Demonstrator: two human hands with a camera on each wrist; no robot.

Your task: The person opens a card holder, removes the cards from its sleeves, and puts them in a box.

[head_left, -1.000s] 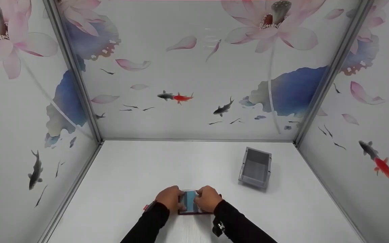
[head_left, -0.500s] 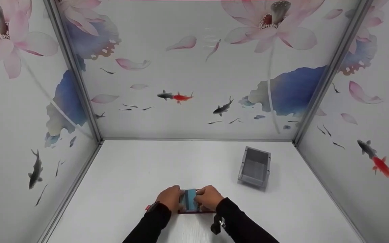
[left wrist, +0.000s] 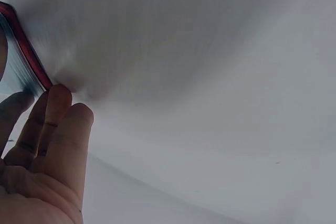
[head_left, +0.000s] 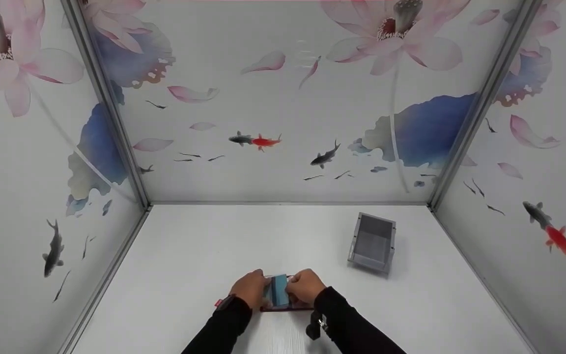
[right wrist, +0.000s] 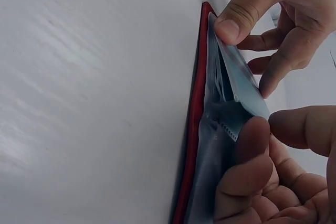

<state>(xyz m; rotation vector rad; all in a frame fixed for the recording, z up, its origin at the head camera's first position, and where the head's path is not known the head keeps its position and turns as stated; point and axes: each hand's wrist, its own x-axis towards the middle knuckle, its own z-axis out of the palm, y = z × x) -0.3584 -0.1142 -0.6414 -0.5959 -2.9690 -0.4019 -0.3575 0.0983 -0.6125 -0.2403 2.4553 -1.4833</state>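
A card holder with a dark red cover (right wrist: 197, 98) and clear plastic sleeves (right wrist: 202, 166) lies opened on the white table, in front of the person. A light blue card (head_left: 280, 290) with a dark stripe shows between the two hands in the head view. My left hand (head_left: 250, 290) grips the holder's left part, its thumb (right wrist: 228, 30) on the sleeves in the right wrist view. Thumb and forefinger of my right hand (head_left: 307, 287) pinch the card's right edge. In the left wrist view, left fingertips touch the red edge (left wrist: 29, 51). The right hand covers much of the holder's right part.
A grey plastic box (head_left: 370, 264) stands on the table behind and to the right of the hands. White panels with lotus and fish prints (head_left: 263, 182) enclose the table at the back and both sides, joined by grey metal posts (head_left: 116, 123).
My right hand has drawn slightly to the right, so more of the blue card shows. The left hand keeps its grip and shifts a little right. The grey box stays put.
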